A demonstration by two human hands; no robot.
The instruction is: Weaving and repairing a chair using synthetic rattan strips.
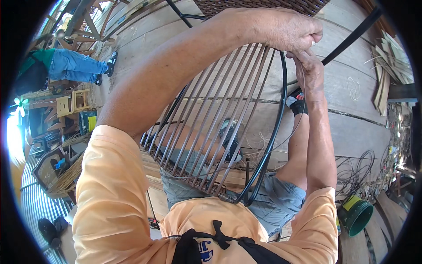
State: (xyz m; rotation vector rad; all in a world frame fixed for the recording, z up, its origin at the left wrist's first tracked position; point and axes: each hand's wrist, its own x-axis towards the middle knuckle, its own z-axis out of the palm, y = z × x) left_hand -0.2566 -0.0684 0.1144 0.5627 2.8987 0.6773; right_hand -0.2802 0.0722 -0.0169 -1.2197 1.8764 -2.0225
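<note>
A chair frame of black metal tube (281, 105) stands before me, with brown strands (215, 114) strung side by side across it. Tightly woven brown wickerwork (263, 6) covers the part at the far edge. My left hand (292, 31) reaches over the strands to the frame's far right corner. Its fingers are curled closed, and what lies in them is hidden. Just below, my right hand (311, 72) meets it with fingers pinched together on a thin brown strand (302, 112). That strand hangs in a loose curve beside the black tube.
Wooden planks (356, 127) make up the floor. At the right lie coiled dark strands (358, 171), a green bucket (357, 218) and thin wood strips (383, 79). At the left are a person in blue jeans (77, 64), a small wooden chair (72, 103) and a straw-coloured bundle (66, 178).
</note>
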